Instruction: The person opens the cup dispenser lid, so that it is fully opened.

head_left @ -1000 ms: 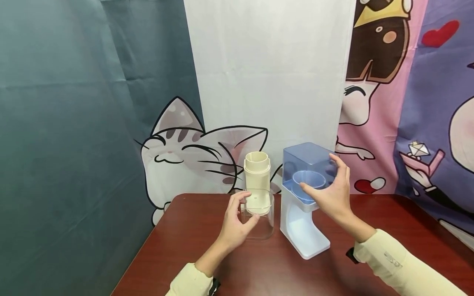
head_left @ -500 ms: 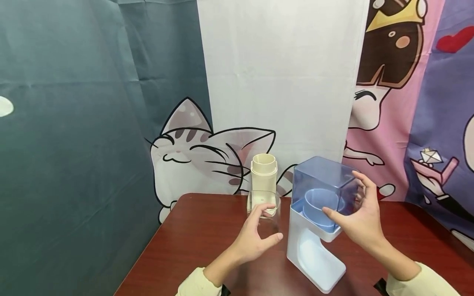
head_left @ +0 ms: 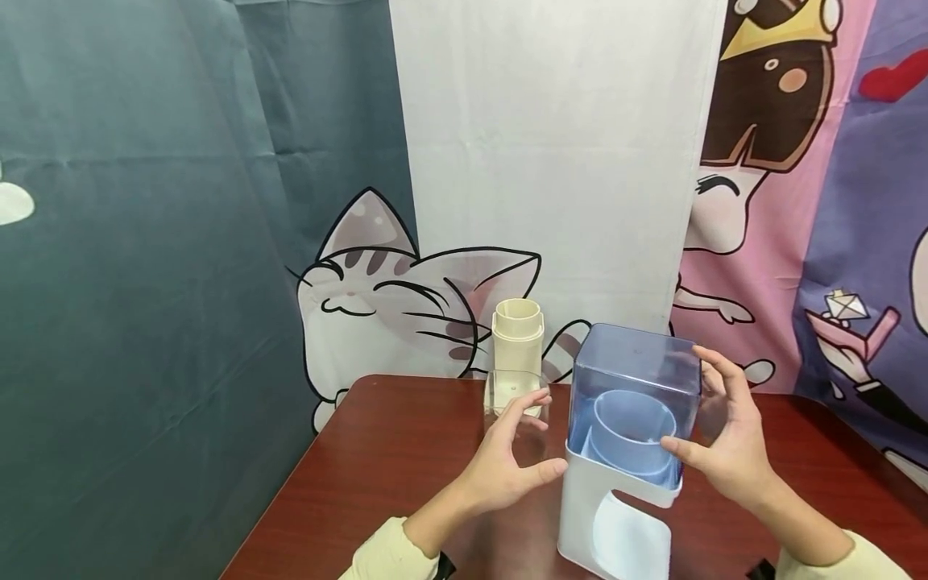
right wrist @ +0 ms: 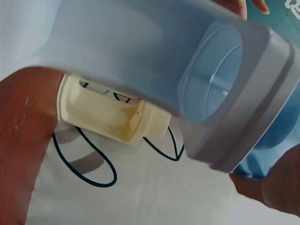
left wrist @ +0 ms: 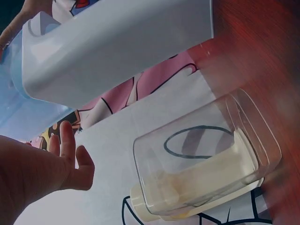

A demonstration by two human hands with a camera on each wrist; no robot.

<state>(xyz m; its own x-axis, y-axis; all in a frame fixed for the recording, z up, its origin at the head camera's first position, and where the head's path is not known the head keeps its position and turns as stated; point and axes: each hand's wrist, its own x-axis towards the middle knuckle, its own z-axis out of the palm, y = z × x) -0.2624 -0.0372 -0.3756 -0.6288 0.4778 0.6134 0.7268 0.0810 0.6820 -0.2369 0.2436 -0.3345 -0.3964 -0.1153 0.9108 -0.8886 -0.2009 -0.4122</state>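
Note:
A dispenser with a see-through blue bin (head_left: 638,354) on a white stand (head_left: 587,507) is before me at the right. My right hand (head_left: 735,459) grips the bin's right side, thumb at the front, fingers farther back. A blue round cup shape shows inside the bin. Left of the stand, my left hand (head_left: 500,475) is held with fingers spread and nothing in them. Apart from that hand, a clear plastic container (left wrist: 187,140) stands in front of a cream dispenser stand (head_left: 518,346), which has an open round top.
All of it is on a dark red wooden table (head_left: 377,459). Behind hangs a cloth backdrop (head_left: 544,145) with a cartoon cat and other figures. The clear container and cream stand are close to the table's far edge.
The blue and white dispenser has come nearer to me and turned somewhat, with my right hand on it. My left hand has drawn back from the clear container. The head view has shifted slightly.

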